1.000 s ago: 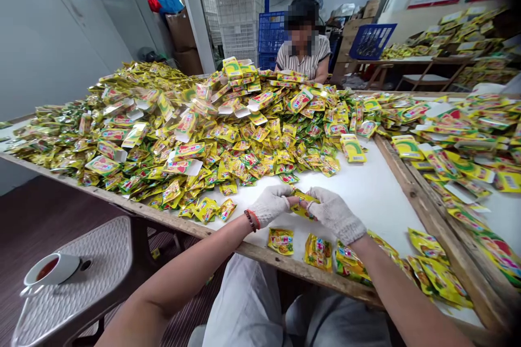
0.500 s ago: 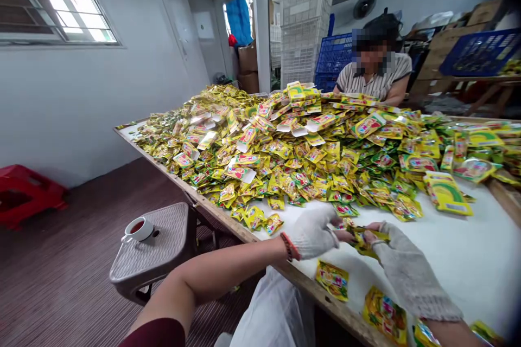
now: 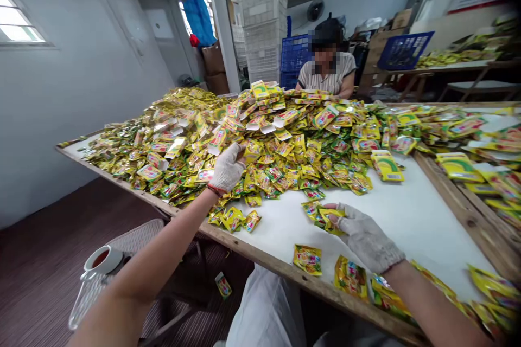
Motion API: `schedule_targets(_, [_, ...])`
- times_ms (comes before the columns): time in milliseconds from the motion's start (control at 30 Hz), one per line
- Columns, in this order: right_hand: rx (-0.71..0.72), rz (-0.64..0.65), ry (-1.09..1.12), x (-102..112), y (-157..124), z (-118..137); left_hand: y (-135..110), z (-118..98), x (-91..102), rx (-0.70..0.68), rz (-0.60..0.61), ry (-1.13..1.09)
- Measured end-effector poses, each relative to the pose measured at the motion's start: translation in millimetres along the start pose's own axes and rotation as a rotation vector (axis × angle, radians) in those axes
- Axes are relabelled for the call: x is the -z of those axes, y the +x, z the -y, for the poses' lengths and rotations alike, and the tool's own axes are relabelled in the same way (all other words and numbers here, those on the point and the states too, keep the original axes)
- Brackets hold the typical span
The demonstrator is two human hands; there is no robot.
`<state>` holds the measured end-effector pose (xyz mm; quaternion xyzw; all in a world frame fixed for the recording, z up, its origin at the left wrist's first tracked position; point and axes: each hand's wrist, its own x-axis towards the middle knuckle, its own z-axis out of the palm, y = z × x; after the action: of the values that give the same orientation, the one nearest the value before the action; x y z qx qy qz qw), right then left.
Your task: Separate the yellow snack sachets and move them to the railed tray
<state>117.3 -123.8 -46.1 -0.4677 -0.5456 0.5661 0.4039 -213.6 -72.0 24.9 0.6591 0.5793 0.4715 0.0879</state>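
Note:
Both my hands wear white knit gloves. My left hand (image 3: pixel 228 167) reaches out over the big heap of yellow-green sachets (image 3: pixel 285 135), its fingers curled down onto sachets at the heap's near side. My right hand (image 3: pixel 364 236) rests on the white tabletop (image 3: pixel 407 222) and pinches a small bunch of sachets (image 3: pixel 321 214) between thumb and fingers. Loose sachets, one of them (image 3: pixel 307 258), lie by the wooden front edge (image 3: pixel 260 260) near my right forearm.
A person in a striped shirt (image 3: pixel 325 76) sits across the table. Flat yellow cartons (image 3: pixel 386 165) lie by the heap. A stool with a cup of tea (image 3: pixel 101 260) stands at my lower left. A sachet (image 3: pixel 223 284) lies on the floor. Crates are stacked behind.
My left hand has let go of the bunch and stretched forward to the heap. My right hand keeps the bunch, lowered to the tabletop. The view swung left, then partly back.

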Motion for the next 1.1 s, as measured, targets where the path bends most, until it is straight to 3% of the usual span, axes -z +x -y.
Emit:
schedule_targets(67, [-0.116, -0.005, 0.264, 5, 1, -3, -20, -18, -34.6, 0.043, 0.114, -0.302])
schedule_targets(133, [-0.145, -0.095, 0.430, 13, 4, -5, -42, -33, -66.4, 0.093, 0.317, -0.568])
schedule_targets(233, [-0.070, -0.227, 0.490, 27, 9, -5, -64, -40, -95.4, 0.071, 0.550, -0.580])
schedule_targets(333, [-0.035, -0.298, 0.274, 32, 12, -3, -68, -35, -101.2, 0.086, 0.451, -0.345])
schedule_targets(400, [-0.017, -0.323, 0.018, 29, 15, -5, -68, -34, -99.7, 0.117, 0.338, -0.222])
schedule_targets(467, [0.059, -0.336, -0.269, 25, 18, -9, -71, -40, -100.9, 0.134, 0.304, -0.099])
schedule_targets(600, [0.235, -0.305, -0.741, 29, 20, -17, -86, -65, -118.7, 0.157, 0.344, 0.265])
schedule_targets(733, [0.068, -0.191, -0.962, 39, 16, -17, -84, -78, -131.7, 0.139, 0.484, 0.520])
schedule_targets(867, [0.098, -0.213, -0.842, 40, 16, -10, -75, -81, -124.7, -0.059, 0.476, 0.644])
schedule_targets(967, [0.209, -0.412, -0.552, 39, 17, -3, -76, -85, -121.8, -0.197, 0.449, 0.533])
schedule_targets(1100, [0.299, -0.633, -0.263, 44, 17, 4, -79, -92, -134.6, -0.327, 0.437, 0.426])
